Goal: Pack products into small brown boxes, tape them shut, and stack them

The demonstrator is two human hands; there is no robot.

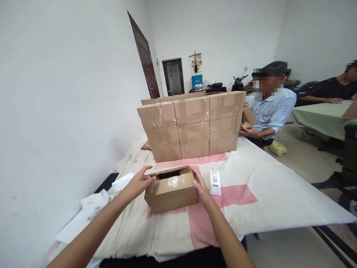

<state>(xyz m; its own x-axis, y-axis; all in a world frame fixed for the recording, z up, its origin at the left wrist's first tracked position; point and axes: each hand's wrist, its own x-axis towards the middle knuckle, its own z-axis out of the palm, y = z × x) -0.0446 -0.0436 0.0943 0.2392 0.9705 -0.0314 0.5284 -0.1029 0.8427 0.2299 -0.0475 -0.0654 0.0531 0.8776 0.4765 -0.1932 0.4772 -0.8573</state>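
A cardboard box (174, 199) sits in front of me on the cloth-covered table, its top partly open with a dark gap at the back. Shiny clear tape lies across its near top flap. My left hand (140, 183) holds the box at its upper left corner, thumb on the top edge and forefinger stretched out. Around the upper right corner, the fingers of my right hand (200, 186) are closed, with the thumb on the near side. Just right of that hand stands a white tape dispenser (215, 183).
Taped cardboard boxes (192, 128) form a stacked wall across the table behind. Crumpled white paper (96, 204) lies along the left wall. At the far right corner of the table (279, 186), a seated person (275, 108) holds an open box. Another person (331, 89) sits farther right.
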